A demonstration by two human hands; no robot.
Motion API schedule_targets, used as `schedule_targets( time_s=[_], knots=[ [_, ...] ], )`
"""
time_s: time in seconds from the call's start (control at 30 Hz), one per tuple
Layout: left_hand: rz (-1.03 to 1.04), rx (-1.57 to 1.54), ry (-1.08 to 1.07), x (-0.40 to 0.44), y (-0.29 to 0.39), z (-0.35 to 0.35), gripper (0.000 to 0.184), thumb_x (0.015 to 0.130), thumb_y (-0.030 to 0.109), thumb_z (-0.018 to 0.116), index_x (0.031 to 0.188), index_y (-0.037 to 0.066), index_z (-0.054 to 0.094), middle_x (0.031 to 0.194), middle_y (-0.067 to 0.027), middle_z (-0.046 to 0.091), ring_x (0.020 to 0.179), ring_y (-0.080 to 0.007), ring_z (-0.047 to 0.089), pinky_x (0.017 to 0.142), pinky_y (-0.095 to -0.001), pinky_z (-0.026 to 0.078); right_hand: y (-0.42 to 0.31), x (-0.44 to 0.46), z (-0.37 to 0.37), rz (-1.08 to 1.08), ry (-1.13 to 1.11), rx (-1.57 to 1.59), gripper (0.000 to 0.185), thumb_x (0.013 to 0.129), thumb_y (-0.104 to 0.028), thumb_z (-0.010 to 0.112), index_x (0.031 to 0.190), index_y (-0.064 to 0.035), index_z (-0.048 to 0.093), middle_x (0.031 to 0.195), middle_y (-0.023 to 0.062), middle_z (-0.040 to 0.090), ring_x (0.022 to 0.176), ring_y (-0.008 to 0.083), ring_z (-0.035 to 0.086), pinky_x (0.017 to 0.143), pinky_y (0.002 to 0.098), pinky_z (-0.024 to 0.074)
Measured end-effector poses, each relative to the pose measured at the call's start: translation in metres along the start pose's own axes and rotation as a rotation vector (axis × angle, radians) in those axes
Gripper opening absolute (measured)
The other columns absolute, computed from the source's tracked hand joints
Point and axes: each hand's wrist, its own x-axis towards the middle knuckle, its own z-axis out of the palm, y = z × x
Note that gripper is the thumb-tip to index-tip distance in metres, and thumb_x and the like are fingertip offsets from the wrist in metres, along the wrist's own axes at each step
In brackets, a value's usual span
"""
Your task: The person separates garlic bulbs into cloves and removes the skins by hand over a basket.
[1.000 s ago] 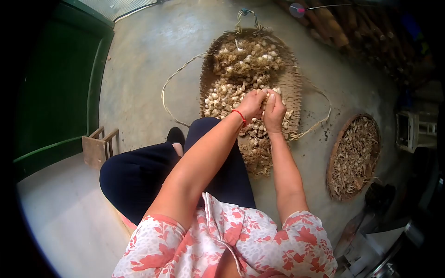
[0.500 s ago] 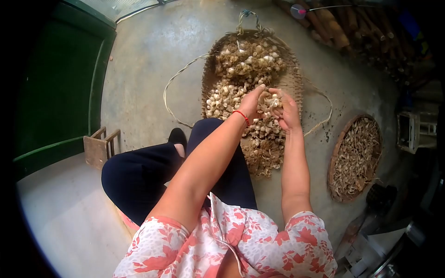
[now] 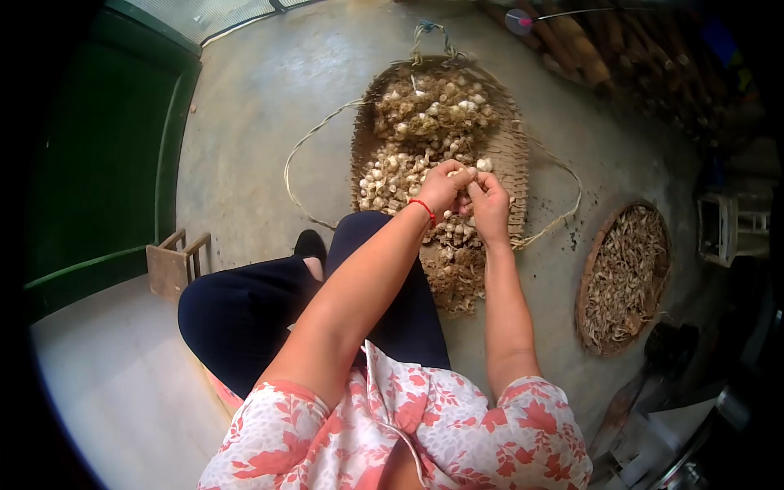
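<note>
Over the middle of a long woven basket (image 3: 516, 131), my left hand (image 3: 442, 188), with a red cord at its wrist, and my right hand (image 3: 491, 211) meet fingertip to fingertip. Both are closed in a pinch on garlic, mostly hidden behind the fingers. A pale garlic bulb (image 3: 484, 164) shows just beyond the right fingertips; I cannot tell whether it is held or lying behind. Loose trimmed garlic bulbs (image 3: 384, 181) lie left of my hands. A heap of garlic with dry roots (image 3: 433, 102) fills the basket's far end. Brown dry scraps (image 3: 453, 282) lie at the near end.
Rope handles (image 3: 287, 167) loop out from the basket's sides. A round tray of dry, pale stalk pieces (image 3: 625, 282) stands at the right. A small wooden stool (image 3: 171, 265) is at the left by a green door (image 3: 98, 147). Logs (image 3: 584, 49) are stacked at the back right.
My right hand has moved left and its fingers have closed in against my left hand. The garlic that showed in its open palm is now mostly covered.
</note>
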Motion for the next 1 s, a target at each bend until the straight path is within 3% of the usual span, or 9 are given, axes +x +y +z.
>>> schedule_targets(
  time_s=[0.07, 0.27, 0.43, 0.5, 0.57, 0.7, 0.77, 0.97, 1.0],
  knots=[
    [0.002, 0.015, 0.004, -0.001, 0.001, -0.002, 0.016, 0.092, 0.022, 0.057, 0.091, 0.007, 0.053, 0.068, -0.0024, 0.054, 0.048, -0.0107, 0.049, 0.039, -0.0236, 0.039, 0.012, 0.0, 0.002, 0.081, -0.004, 0.361, 0.012, 0.092, -0.009, 0.053, 0.099, 0.0007, 0.055, 0.07, 0.0045, 0.057, 0.059, 0.0126, 0.054, 0.05, 0.0255, 0.0448],
    [-0.006, -0.077, 0.013, 0.005, -0.007, -0.006, 0.011, 0.092, 0.014, 0.055, 0.088, 0.003, 0.053, 0.064, -0.0049, 0.054, 0.047, -0.0112, 0.049, 0.037, -0.0255, 0.039, 0.027, -0.009, 0.003, 0.301, 0.116, 0.898, 0.009, 0.092, -0.009, 0.051, 0.097, -0.0015, 0.052, 0.072, 0.0048, 0.055, 0.061, 0.0157, 0.053, 0.055, 0.0288, 0.0462],
    [-0.201, 0.176, 0.068, 0.004, -0.011, -0.009, 0.007, 0.09, 0.007, 0.054, 0.091, 0.0, 0.052, 0.068, -0.0092, 0.057, 0.052, -0.0169, 0.058, 0.047, -0.0317, 0.055, 0.044, -0.026, -0.003, 0.283, 0.08, 0.775, 0.011, 0.094, -0.011, 0.049, 0.099, -0.0019, 0.052, 0.08, 0.0063, 0.058, 0.067, 0.0152, 0.056, 0.058, 0.0278, 0.0461],
    [-0.251, 0.217, 0.109, 0.006, -0.01, -0.01, 0.008, 0.09, 0.006, 0.052, 0.093, -0.001, 0.053, 0.07, -0.0101, 0.058, 0.054, -0.0196, 0.061, 0.053, -0.0362, 0.059, 0.04, -0.031, -0.003, 0.072, 0.149, 0.032, 0.012, 0.094, -0.012, 0.05, 0.098, -0.0017, 0.053, 0.082, 0.0071, 0.059, 0.069, 0.0147, 0.057, 0.061, 0.0274, 0.0471],
    [-0.306, 0.147, 0.05, 0.005, -0.007, -0.01, 0.012, 0.089, 0.006, 0.055, 0.095, -0.004, 0.053, 0.072, -0.011, 0.059, 0.053, -0.0206, 0.061, 0.052, -0.0369, 0.059, 0.046, -0.031, -0.008, 0.12, 0.19, 0.139, 0.012, 0.094, -0.011, 0.051, 0.099, -0.0012, 0.055, 0.082, 0.0073, 0.06, 0.068, 0.0144, 0.057, 0.064, 0.0268, 0.0483],
    [-0.291, 0.312, -0.041, 0.006, -0.014, -0.016, 0.012, 0.086, 0.004, 0.057, 0.092, -0.006, 0.053, 0.071, -0.011, 0.058, 0.055, -0.0213, 0.061, 0.053, -0.0368, 0.06, 0.063, -0.026, -0.025, 0.246, 0.337, 0.721, 0.016, 0.094, -0.013, 0.05, 0.104, -0.0007, 0.054, 0.08, 0.0056, 0.059, 0.067, 0.0151, 0.056, 0.065, 0.0296, 0.0495],
    [-0.24, 0.211, -0.022, 0.006, -0.016, -0.018, 0.01, 0.083, 0.002, 0.058, 0.087, -0.006, 0.054, 0.07, -0.0109, 0.057, 0.057, -0.0218, 0.061, 0.054, -0.037, 0.06, 0.058, -0.024, -0.035, 0.332, 0.084, 0.859, 0.017, 0.094, -0.013, 0.049, 0.105, -0.001, 0.053, 0.08, 0.0054, 0.06, 0.068, 0.0158, 0.057, 0.065, 0.0294, 0.0501],
    [-0.189, 0.21, -0.084, 0.007, -0.013, -0.027, 0.007, 0.081, 0.0, 0.057, 0.082, -0.006, 0.054, 0.069, -0.0102, 0.056, 0.058, -0.0202, 0.06, 0.057, -0.0357, 0.06, 0.037, -0.02, -0.013, 0.327, -0.016, 0.643, 0.014, 0.092, -0.012, 0.053, 0.103, -0.003, 0.053, 0.085, 0.0076, 0.062, 0.068, 0.0144, 0.06, 0.062, 0.0276, 0.0519],
    [-0.198, 0.226, -0.077, 0.005, -0.01, -0.027, 0.008, 0.08, -0.001, 0.057, 0.084, -0.008, 0.055, 0.073, -0.0144, 0.059, 0.061, -0.0216, 0.063, 0.057, -0.0354, 0.06, 0.043, -0.02, -0.012, 0.298, -0.008, 0.583, 0.015, 0.091, -0.011, 0.055, 0.103, -0.003, 0.053, 0.085, 0.0073, 0.062, 0.066, 0.0133, 0.059, 0.06, 0.0264, 0.0511]
  ],
)
